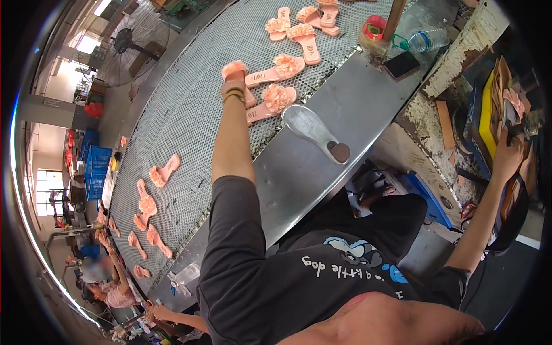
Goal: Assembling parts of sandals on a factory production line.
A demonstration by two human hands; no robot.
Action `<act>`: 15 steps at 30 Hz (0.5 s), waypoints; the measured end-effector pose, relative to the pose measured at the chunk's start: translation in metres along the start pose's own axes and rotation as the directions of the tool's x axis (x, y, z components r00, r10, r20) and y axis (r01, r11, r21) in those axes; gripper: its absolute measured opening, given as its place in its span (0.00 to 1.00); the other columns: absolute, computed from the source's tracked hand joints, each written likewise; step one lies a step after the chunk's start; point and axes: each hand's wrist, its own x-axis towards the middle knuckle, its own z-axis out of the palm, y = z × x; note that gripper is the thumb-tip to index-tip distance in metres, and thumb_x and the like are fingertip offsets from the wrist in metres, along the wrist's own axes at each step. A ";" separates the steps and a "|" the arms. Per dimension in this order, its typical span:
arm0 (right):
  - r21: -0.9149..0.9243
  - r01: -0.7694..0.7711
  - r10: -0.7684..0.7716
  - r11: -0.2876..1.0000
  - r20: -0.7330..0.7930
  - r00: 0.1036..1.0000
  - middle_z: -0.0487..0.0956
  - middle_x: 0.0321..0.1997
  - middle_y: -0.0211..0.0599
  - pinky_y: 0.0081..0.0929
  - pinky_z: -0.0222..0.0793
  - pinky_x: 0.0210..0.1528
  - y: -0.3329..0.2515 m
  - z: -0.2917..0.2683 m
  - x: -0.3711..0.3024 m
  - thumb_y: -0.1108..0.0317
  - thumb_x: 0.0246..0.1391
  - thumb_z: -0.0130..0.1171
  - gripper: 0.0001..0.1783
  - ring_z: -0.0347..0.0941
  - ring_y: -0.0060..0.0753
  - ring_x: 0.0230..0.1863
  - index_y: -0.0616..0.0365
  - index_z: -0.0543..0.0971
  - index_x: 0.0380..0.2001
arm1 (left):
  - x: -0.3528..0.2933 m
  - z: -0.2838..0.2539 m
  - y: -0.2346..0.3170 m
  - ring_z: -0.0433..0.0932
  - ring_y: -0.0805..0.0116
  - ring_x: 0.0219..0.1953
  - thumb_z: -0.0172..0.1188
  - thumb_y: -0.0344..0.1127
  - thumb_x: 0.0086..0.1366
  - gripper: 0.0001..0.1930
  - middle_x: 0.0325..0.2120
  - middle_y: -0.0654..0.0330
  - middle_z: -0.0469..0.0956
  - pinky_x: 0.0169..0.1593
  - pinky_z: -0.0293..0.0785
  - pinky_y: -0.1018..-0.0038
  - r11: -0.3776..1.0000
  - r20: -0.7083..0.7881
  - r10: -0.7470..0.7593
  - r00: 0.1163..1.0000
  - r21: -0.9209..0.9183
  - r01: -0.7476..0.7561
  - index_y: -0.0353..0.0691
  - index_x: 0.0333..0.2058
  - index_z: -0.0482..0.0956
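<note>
Find pink slipper at 11 o'clock on mesh belt, overlapped by left hand. Note neighbouring slippers flower-up, probably to avoid crushing. Looks pale peach, ruffled on top. See right hand at 3 o'clock, beside yellow panel; too obscured to tell either hand's finger spread or hold.

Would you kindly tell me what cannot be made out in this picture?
All in the head view:
- Left hand: its fingers are masked where it overlaps the flowered slipper.
- Right hand: dark shadow obscures what, if anything, it holds.
- Mesh table: the top edge cuts off its far end.
- Co-worker in pink: too small and distorted near the rim to show the work clearly.
</note>
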 end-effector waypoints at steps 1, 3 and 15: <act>-0.004 0.000 0.000 1.000 0.005 1.000 0.81 0.55 0.58 0.44 0.75 0.56 0.009 0.002 0.008 0.38 0.61 0.59 0.37 0.80 0.57 0.52 0.70 0.85 0.42 | -0.005 -0.005 -0.002 0.83 0.55 0.45 0.62 0.42 0.64 0.25 0.49 0.46 0.80 0.48 0.81 0.64 0.847 0.077 -0.027 0.997 -0.528 0.064 0.26 0.51 0.75; -0.197 -0.136 0.161 0.971 0.118 0.980 0.82 0.53 0.59 0.44 0.74 0.57 0.052 0.032 0.036 0.32 0.55 0.61 0.42 0.79 0.57 0.54 0.69 0.84 0.43 | -0.030 -0.008 0.007 0.83 0.55 0.40 0.58 0.32 0.66 0.15 0.41 0.49 0.80 0.45 0.82 0.59 0.383 0.099 0.116 0.988 -0.922 0.048 0.28 0.48 0.74; -0.309 -0.372 0.362 0.875 -0.091 0.928 0.81 0.58 0.54 0.47 0.65 0.67 0.070 0.068 0.073 0.24 0.48 0.55 0.52 0.77 0.54 0.61 0.66 0.82 0.54 | -0.302 -0.038 0.024 0.81 0.53 0.46 0.48 0.47 0.77 0.20 0.47 0.51 0.80 0.47 0.81 0.53 -0.235 -0.016 0.709 0.705 -0.948 0.214 0.38 0.57 0.69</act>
